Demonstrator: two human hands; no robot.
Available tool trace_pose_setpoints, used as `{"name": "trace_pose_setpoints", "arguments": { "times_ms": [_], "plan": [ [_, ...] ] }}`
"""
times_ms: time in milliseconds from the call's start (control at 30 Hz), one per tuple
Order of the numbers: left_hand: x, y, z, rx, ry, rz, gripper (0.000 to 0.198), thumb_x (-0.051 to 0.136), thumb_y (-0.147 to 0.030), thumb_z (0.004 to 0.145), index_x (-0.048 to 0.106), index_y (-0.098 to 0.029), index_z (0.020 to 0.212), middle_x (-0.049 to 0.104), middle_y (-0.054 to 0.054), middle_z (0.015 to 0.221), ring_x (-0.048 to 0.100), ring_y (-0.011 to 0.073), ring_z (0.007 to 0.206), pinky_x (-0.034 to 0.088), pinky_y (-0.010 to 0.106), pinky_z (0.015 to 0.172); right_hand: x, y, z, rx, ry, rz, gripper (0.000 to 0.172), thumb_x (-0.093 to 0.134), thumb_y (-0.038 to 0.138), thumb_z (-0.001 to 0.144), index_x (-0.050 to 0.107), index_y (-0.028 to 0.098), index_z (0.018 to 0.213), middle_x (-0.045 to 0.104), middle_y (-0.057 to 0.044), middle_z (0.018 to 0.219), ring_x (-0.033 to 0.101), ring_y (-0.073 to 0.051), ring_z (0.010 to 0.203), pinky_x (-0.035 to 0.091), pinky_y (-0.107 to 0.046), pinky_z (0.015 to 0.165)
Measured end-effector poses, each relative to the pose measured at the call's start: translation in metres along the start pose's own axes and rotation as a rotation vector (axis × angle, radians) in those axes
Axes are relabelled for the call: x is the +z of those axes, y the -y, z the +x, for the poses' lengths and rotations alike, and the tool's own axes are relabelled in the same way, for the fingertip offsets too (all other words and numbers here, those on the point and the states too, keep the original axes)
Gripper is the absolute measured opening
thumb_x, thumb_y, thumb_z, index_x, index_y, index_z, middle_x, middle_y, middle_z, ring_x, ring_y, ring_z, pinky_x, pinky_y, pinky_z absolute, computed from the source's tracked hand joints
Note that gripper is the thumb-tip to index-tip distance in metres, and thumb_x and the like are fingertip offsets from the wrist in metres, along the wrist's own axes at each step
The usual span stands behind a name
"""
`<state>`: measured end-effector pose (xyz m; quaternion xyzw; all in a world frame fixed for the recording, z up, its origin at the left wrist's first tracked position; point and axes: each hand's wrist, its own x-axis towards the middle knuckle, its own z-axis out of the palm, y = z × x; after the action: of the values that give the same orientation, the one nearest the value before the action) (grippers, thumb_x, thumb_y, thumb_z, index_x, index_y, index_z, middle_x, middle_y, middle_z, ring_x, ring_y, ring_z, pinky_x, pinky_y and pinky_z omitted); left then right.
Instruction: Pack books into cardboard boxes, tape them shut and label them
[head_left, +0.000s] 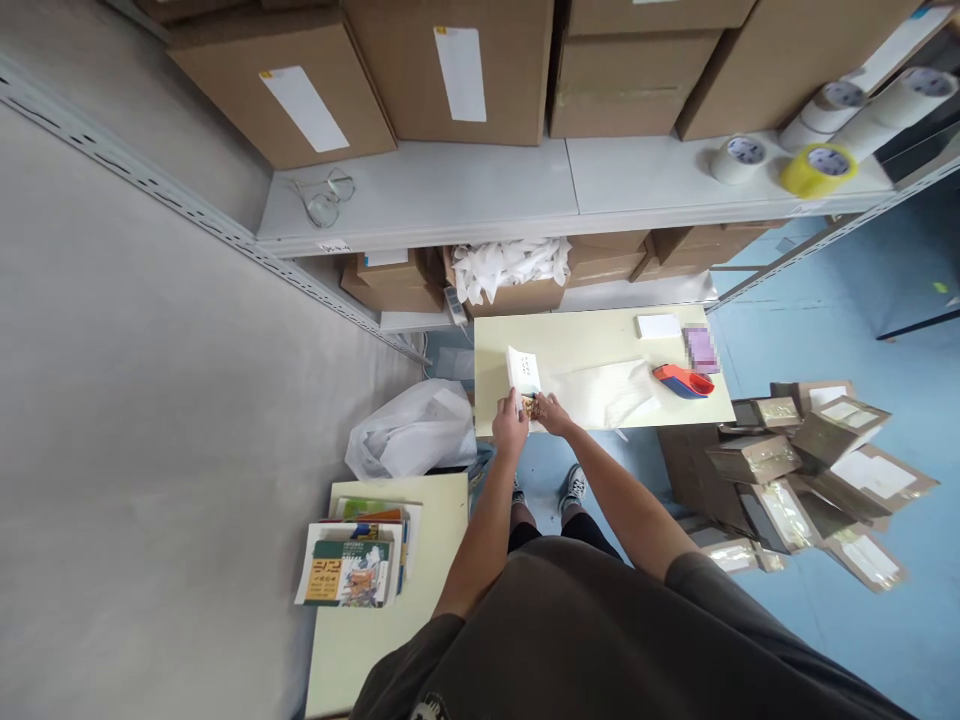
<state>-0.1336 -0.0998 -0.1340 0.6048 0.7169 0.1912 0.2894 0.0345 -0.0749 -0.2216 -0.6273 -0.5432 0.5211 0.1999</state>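
Item one: a book (523,370), open, white page with dark print and a brown patterned part at its near end; at the left part of a pale worktop (585,338), held in both my hands. 
My left hand (510,425): fingers clamped on the book's near left edge. 
My right hand (553,413): fingers closed on its near right part, by the brown pattern. 
Just right of the book: a thin white sheet (600,393), creased, lying flat along the near edge. 
Right end of the worktop: a red-and-blue tool (684,380), a purple item (701,350), blurred, and a small white box (658,326). 
To my left: a stack of books (352,575) on a second pale surface, and a bulging plastic bag (412,430) near the worktop. 
To my right: cardboard parcels (772,455), heaped. 
Ahead: a shelf (465,190) with cartons (510,70) and tape rolls (739,160).
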Motion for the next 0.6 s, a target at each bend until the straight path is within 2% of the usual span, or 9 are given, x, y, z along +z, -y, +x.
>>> {"name": "trace_pose_setpoints", "arguments": {
  "times_ms": [100,200,333,500,600],
  "plan": [
    [0.003,-0.026,-0.004,0.036,0.009,0.053,0.069,0.061,-0.013,0.095,0.051,-0.024,0.163,0.063,0.016,0.142,0.067,0.0287,0.124,0.057,0.033,0.099,-0.013,0.005,-0.002,-0.002,-0.024,0.108,0.051,0.079,0.029,0.080,0.076,0.024,0.130,0.073,-0.010,0.141,0.056,-0.037,0.144,0.042,-0.055,0.123],
    [0.007,-0.050,-0.007,0.037,0.011,0.098,0.070,0.061,-0.011,0.095,0.051,-0.026,0.162,0.063,0.015,0.141,0.067,0.0282,0.124,0.057,0.033,0.099,-0.032,0.013,-0.011,0.053,-0.127,0.347,0.040,0.072,0.041,0.086,0.077,0.023,0.121,0.078,-0.009,0.128,0.070,-0.030,0.120,0.056,-0.048,0.105],
    [0.021,-0.080,-0.010,0.019,-0.003,0.117,0.072,0.060,-0.007,0.094,0.051,-0.027,0.162,0.063,0.014,0.140,0.067,0.0285,0.124,0.057,0.034,0.099,-0.056,0.034,-0.029,0.047,-0.259,0.563,0.046,0.068,0.054,0.089,0.075,0.024,0.122,0.079,-0.008,0.119,0.074,-0.024,0.105,0.059,-0.038,0.089],
    [0.048,-0.106,-0.010,0.012,-0.015,0.038,0.073,0.063,-0.008,0.092,0.051,-0.027,0.161,0.062,0.015,0.144,0.066,0.0306,0.128,0.057,0.039,0.103,-0.076,0.056,-0.034,0.046,-0.158,0.677,0.044,0.072,0.058,0.086,0.080,0.023,0.112,0.079,-0.009,0.116,0.073,-0.025,0.106,0.059,-0.035,0.083],
    [0.063,-0.108,-0.008,0.055,0.038,-0.105,0.081,0.076,-0.017,0.087,0.048,-0.027,0.163,0.062,0.016,0.148,0.063,0.0327,0.134,0.055,0.044,0.109,-0.091,0.047,-0.029,0.081,-0.209,0.666,0.043,0.078,0.055,0.080,0.079,0.022,0.107,0.080,-0.008,0.114,0.074,-0.024,0.100,0.059,-0.034,0.080]
  ]
}}
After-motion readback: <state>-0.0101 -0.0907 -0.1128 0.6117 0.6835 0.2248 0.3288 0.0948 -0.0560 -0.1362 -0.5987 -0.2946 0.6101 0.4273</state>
